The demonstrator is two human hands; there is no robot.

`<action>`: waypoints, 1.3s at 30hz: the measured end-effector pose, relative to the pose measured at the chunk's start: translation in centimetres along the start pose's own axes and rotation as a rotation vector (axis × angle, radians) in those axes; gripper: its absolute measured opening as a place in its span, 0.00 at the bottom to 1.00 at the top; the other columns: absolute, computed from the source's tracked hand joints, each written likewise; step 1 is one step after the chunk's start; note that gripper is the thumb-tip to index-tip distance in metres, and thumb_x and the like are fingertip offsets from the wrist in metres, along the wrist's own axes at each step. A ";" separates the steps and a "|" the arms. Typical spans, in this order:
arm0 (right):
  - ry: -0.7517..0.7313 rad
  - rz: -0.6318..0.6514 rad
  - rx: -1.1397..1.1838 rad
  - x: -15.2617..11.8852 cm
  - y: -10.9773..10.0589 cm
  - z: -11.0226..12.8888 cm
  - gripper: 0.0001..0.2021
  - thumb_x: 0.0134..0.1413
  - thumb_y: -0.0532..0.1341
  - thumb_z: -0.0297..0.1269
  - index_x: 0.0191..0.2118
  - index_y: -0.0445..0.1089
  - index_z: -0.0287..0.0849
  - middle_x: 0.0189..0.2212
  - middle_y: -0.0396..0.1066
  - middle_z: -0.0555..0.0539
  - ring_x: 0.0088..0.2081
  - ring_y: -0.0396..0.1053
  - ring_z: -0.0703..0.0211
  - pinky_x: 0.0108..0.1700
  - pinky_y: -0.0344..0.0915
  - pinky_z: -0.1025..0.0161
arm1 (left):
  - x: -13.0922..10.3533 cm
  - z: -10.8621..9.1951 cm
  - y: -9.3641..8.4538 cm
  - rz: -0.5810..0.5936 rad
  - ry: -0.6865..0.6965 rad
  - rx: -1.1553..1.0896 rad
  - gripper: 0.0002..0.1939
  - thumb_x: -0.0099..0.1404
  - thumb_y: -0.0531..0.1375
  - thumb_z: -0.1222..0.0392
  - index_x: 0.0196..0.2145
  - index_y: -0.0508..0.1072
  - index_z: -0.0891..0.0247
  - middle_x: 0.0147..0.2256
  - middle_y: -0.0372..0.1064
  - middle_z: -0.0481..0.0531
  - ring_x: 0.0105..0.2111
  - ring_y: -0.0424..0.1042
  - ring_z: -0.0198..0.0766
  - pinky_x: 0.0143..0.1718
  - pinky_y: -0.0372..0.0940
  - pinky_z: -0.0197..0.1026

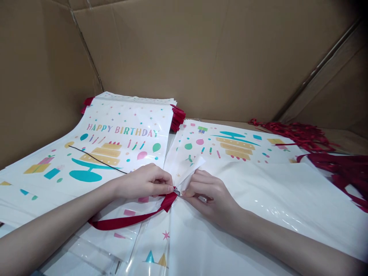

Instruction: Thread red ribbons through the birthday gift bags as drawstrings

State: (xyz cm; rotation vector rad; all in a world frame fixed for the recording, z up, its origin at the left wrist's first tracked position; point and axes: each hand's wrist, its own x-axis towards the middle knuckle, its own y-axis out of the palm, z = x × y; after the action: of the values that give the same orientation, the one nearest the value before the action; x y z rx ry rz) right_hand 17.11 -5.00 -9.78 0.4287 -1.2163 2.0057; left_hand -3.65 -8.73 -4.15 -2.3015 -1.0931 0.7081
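Note:
My left hand (151, 181), fingers closed, pinches a thin dark wire (96, 159) whose grey loop end (176, 191) shows at the fingertips. Beside the loop a red ribbon (126, 222) trails down and to the left in a curve. Facing it, my right hand (211, 195) has thumb and fingers pinched on the edge of a white plastic bag (230, 237), whose folded corner (197, 167) sticks up between the hands. The bag's blank side faces up, and the fingers partly hide its gripped edge.
Left lies a stack of printed HAPPY BIRTHDAY bags (115, 115), red ribbon ends (177, 118) at its top corners. More printed bags (207, 142) lie behind the right hand. Red ribbons (299, 134) are heaped at the right. Tall cardboard walls (201, 57) enclose the back.

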 end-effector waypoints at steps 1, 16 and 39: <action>0.000 -0.001 0.000 0.0 0.0 0.0 0.13 0.57 0.55 0.28 0.21 0.64 0.41 0.19 0.64 0.50 0.26 0.57 0.63 0.31 0.55 0.64 | 0.0 0.0 0.0 -0.001 0.001 -0.001 0.14 0.64 0.51 0.56 0.25 0.66 0.66 0.19 0.56 0.44 0.20 0.53 0.28 0.22 0.48 0.32; 0.054 0.004 0.006 0.2 -0.2 0.2 0.10 0.56 0.57 0.31 0.24 0.66 0.41 0.21 0.64 0.50 0.25 0.59 0.64 0.30 0.56 0.65 | -0.1 -0.2 0.1 -0.055 0.013 0.045 0.15 0.64 0.51 0.56 0.24 0.66 0.66 0.19 0.55 0.43 0.21 0.53 0.28 0.22 0.48 0.32; 0.187 0.064 -0.038 -0.1 -0.1 0.2 0.06 0.55 0.57 0.30 0.35 0.71 0.42 0.31 0.70 0.46 0.34 0.65 0.60 0.33 0.63 0.63 | -0.3 -0.7 1.2 -0.227 -0.056 0.478 0.16 0.67 0.49 0.58 0.26 0.69 0.65 0.23 0.66 0.49 0.24 0.61 0.33 0.26 0.49 0.36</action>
State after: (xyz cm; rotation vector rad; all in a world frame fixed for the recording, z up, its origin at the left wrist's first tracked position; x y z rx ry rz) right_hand 17.25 -5.15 -9.63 0.1806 -1.1624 2.0233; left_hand -2.69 -9.74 -4.28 -1.7366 -1.0527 0.8405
